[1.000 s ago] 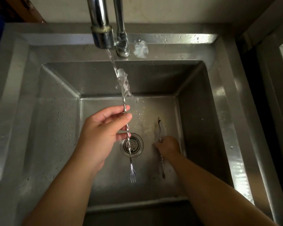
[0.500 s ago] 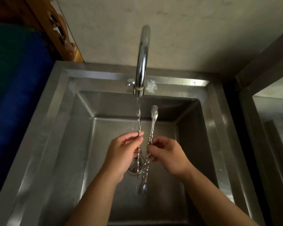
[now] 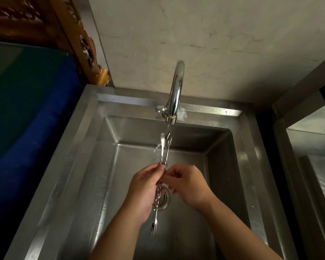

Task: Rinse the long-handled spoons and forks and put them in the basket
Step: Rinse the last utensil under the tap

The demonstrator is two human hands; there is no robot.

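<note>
Steel long-handled utensils (image 3: pixel 163 156) bunched upright over sink (image 3: pixel 86 166) middle, under faucet (image 3: pixel 174 94) stream | left hand (image 3: pixel 144 194) closed around twisted handles | right hand (image 3: pixel 188 184) pinching same bundle | drain (image 3: pixel 164 200) beneath

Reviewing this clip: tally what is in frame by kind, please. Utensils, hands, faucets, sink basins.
Long-handled utensils held together under the water: 2, by the two spoon-like ends at the top
Hands: 2, left hand and right hand
Faucet: 1
Sink basins: 2, the main sink and part of a second basin at the right edge
Total: 7
</note>
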